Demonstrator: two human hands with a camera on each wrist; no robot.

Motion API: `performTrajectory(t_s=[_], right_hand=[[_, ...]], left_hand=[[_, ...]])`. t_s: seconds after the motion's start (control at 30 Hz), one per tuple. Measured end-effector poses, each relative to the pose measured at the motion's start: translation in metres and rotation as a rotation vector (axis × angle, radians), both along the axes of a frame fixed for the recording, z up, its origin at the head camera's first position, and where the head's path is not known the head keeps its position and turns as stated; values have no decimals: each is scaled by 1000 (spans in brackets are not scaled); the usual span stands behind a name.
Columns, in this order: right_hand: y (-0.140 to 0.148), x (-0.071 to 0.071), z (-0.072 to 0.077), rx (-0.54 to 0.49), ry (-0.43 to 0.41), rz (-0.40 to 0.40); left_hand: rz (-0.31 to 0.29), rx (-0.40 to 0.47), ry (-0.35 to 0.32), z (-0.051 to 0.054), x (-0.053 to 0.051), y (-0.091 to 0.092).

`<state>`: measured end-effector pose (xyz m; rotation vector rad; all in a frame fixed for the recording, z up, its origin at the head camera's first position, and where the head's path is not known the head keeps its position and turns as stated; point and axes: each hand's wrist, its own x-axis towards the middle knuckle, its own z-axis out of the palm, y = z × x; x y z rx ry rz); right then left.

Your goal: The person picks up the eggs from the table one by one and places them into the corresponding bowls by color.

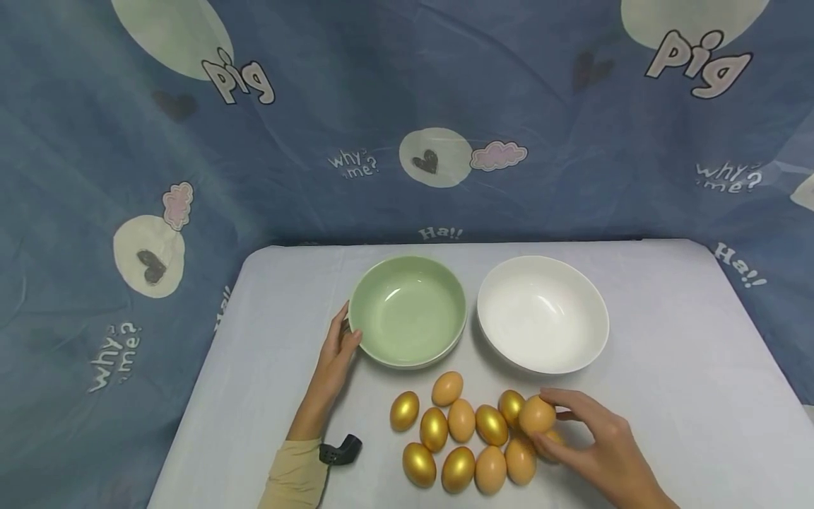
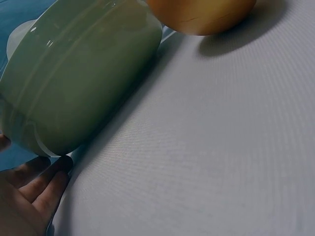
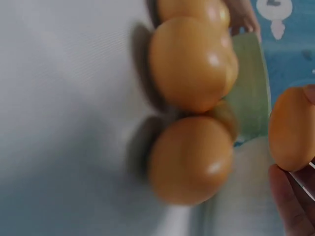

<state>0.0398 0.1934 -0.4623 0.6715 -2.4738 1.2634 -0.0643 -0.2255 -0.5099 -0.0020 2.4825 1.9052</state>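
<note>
At its left side, the light green bowl is touched by my left hand. The left wrist view shows the straight fingers against the lower outside of that bowl. Between thumb and fingertips, my right hand pinches a brown egg, raised over the right end of the egg group. The held egg shows at the right edge of the right wrist view. Below it a golden egg is partly hidden by the hand. Other brown eggs and golden eggs lie close together.
A white bowl stands right of the green one. Both bowls stand behind the eggs on the white tabletop. A black strap piece is on my left wrist. Blue printed cloth hangs behind the table.
</note>
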Motion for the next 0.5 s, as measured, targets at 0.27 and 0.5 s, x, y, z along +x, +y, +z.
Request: performTrajectory(t_s=[0.27, 0.5], right_hand=[[-15, -15, 24, -5, 43, 95], [-29, -37, 39, 17, 20, 163]], left_hand=[[-1, -1, 10, 0, -1, -1], [1, 0, 5, 0, -1, 0]])
